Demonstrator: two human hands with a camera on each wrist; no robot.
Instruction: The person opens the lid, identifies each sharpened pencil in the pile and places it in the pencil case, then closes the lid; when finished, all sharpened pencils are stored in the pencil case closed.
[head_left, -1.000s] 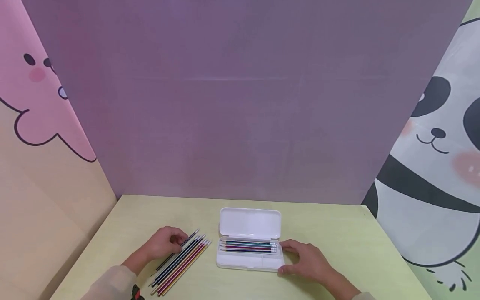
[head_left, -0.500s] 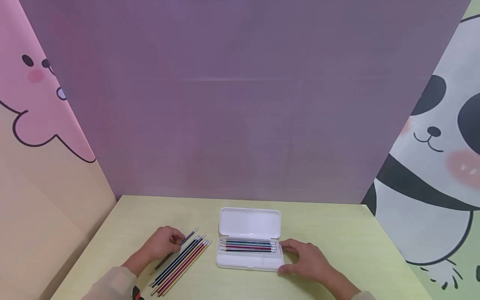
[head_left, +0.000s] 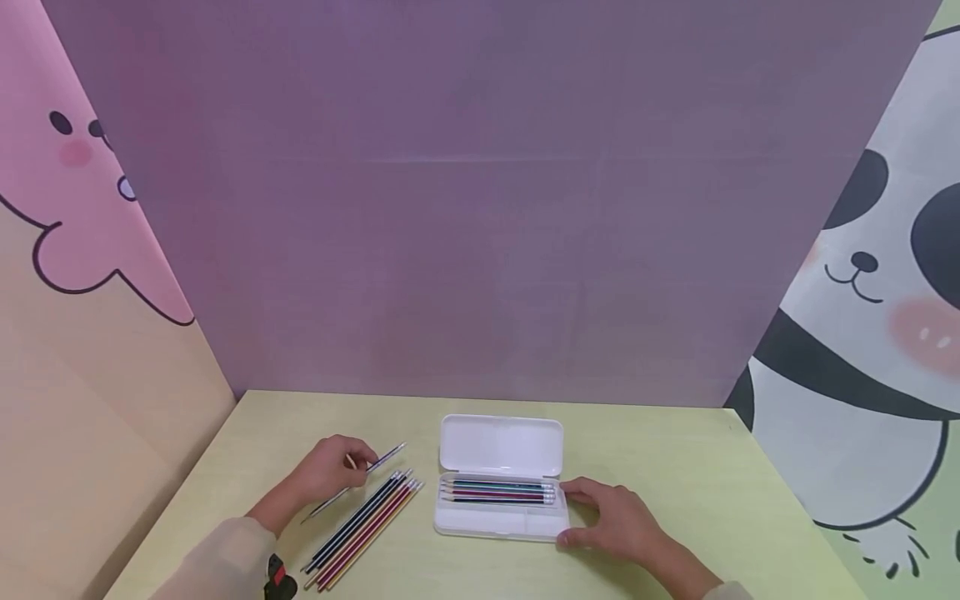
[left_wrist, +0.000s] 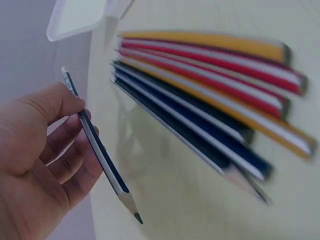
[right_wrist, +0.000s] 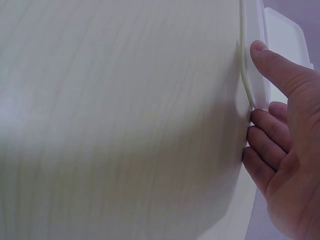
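Note:
My left hand (head_left: 330,469) pinches a dark blue and white pencil (left_wrist: 102,155) between thumb and fingers. Its sharpened tip points down and its white eraser end up, in the left wrist view. Beside that hand lies a slanted row of several pencils (head_left: 363,529), dark, yellow and red, with white erasers at the far end. A white plastic pencil case (head_left: 480,523) lies with its lid (head_left: 501,443) raised at the back. Several pencils (head_left: 495,492) lie in its rear compartment, tips to the left. My right hand (head_left: 615,521) holds the case's right end, thumb at the front corner, fingers at the rear.
The pale wooden table (head_left: 660,450) ends at a purple backdrop (head_left: 480,250). A pink cartoon wall panel (head_left: 82,208) stands left and a panda panel (head_left: 862,333) right. Sleeve cuffs show at both forearms.
My left hand has drawn the dark pencil away from the row, then moved it up and slightly right, turning it flatter. The right hand and the case have stayed in place.

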